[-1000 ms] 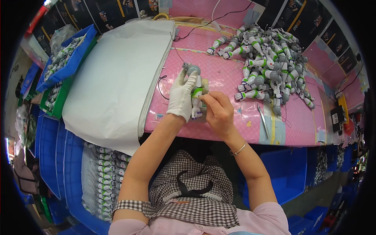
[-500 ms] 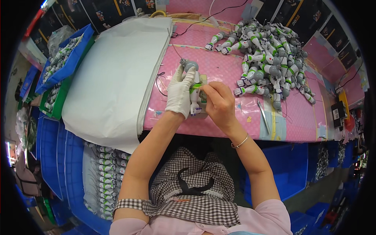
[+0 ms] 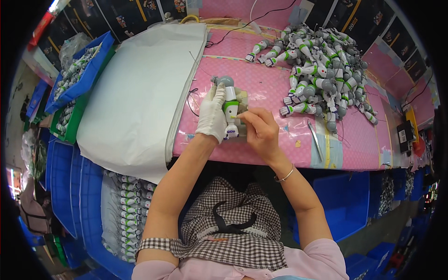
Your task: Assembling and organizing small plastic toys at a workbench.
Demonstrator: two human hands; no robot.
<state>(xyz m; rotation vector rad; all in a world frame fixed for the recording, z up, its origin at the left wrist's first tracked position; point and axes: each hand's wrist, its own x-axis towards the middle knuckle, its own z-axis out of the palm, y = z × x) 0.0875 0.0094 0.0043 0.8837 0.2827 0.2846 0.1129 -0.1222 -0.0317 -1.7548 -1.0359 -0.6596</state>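
Observation:
In a white glove, my left hand [image 3: 212, 114] is wrapped around a toy arm [image 3: 231, 111], white and grey with a green band. The toy's grey ball-shaped shoulder sits at the far end and its white fist points toward me. A thin wire sticks out past the shoulder. My bare right hand [image 3: 262, 131] pinches a tiny yellow-green piece [image 3: 235, 116] against the toy's forearm, between thumb and forefinger; its exact kind is too small to tell. Partly hidden behind the toy is a small pale, clear-looking container [image 3: 243, 97].
A large heap of similar toy arms [image 3: 326, 74] lies at the right on the pink table cover [image 3: 275, 135]. Metal tweezers [image 3: 315, 141] lie nearer. White paper sheets [image 3: 135, 93] cover the left side. Blue bins [image 3: 86, 70] hold parts; a tray of toy arms [image 3: 129, 214] stands below left.
My right fingers have moved from the green band down the forearm toward the fist. The toy arm has turned in my left hand, and its face shows more fully.

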